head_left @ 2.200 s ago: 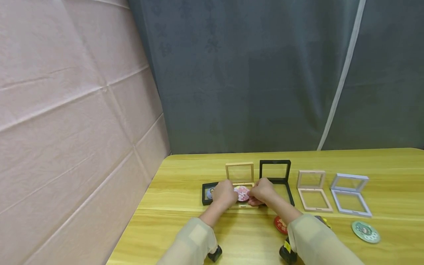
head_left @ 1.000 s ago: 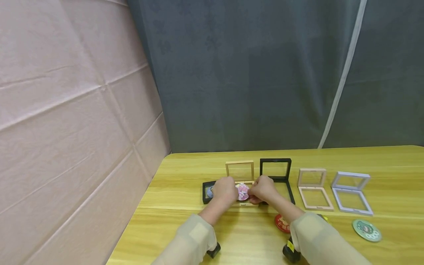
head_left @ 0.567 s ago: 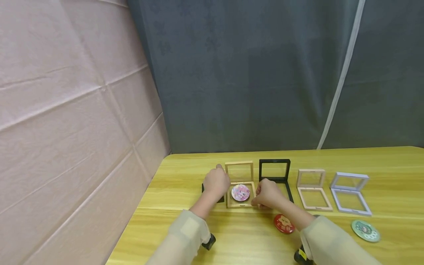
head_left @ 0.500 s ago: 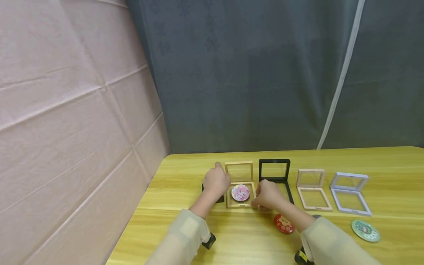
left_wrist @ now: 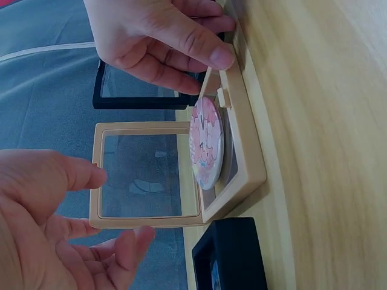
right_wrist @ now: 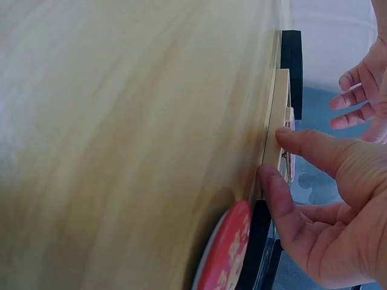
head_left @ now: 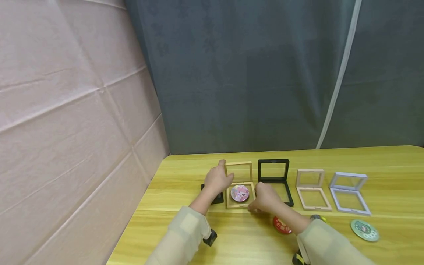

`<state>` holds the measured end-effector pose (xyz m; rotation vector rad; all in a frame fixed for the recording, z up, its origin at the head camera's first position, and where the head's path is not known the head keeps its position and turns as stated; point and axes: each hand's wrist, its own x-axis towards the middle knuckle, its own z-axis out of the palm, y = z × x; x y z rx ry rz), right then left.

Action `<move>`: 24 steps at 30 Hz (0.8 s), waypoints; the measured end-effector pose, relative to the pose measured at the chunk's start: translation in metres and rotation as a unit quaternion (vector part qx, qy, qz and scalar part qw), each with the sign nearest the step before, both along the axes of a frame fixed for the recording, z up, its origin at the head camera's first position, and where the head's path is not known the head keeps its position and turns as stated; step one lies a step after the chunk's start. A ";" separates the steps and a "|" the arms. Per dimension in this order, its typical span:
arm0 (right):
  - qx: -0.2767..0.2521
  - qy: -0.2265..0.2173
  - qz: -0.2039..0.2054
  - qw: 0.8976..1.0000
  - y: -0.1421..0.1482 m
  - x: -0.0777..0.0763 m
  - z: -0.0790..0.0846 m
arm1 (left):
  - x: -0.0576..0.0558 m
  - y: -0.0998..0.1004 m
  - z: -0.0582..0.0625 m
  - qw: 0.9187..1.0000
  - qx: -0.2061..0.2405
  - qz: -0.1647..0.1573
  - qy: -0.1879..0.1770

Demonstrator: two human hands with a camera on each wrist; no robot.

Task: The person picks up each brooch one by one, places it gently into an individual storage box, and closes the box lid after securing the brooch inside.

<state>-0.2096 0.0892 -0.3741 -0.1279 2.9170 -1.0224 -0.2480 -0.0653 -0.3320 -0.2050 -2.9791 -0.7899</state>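
Observation:
The tan display frame (head_left: 240,205) stands unfolded, its base flat and its clear-windowed lid upright. Inside the base lies a round pink badge (head_left: 240,193). My left hand (head_left: 216,179) is at the lid's left side, thumb and index spread. Its thumb tip meets the lid's outer edge in the left wrist view, where the lid (left_wrist: 142,222) looks sideways. My right hand (head_left: 266,197) holds the base's front right corner between thumb and index finger, as the right wrist view shows. Partly behind my left hand sits a black frame (head_left: 217,199).
To the right stand an unfolded black frame (head_left: 273,180), a pink frame (head_left: 313,188) and a lavender frame (head_left: 350,192). A red badge (head_left: 281,225) lies by my right forearm, a green badge (head_left: 364,230) farther right. A grey curtain (head_left: 245,77) hangs behind the table.
Both hands have let go of the pink badge, which now lies in the tan frame. My left hand has moved up to the lid; my right has shifted to the base's front right corner.

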 end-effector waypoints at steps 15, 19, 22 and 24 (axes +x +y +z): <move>-0.015 -0.016 -0.001 1.000 0.001 0.001 0.002 | 0.002 0.000 -0.003 0.990 0.126 -0.004 -0.057; -0.013 -0.014 -0.002 1.000 0.000 0.001 0.002 | 0.003 -0.001 -0.003 0.990 0.131 -0.004 -0.051; -0.015 -0.012 -0.001 1.000 0.000 0.001 0.001 | 0.003 -0.002 -0.003 0.990 0.134 -0.003 -0.051; -0.016 -0.011 -0.002 1.000 0.001 0.001 0.001 | 0.004 -0.002 -0.003 0.989 0.134 -0.002 -0.054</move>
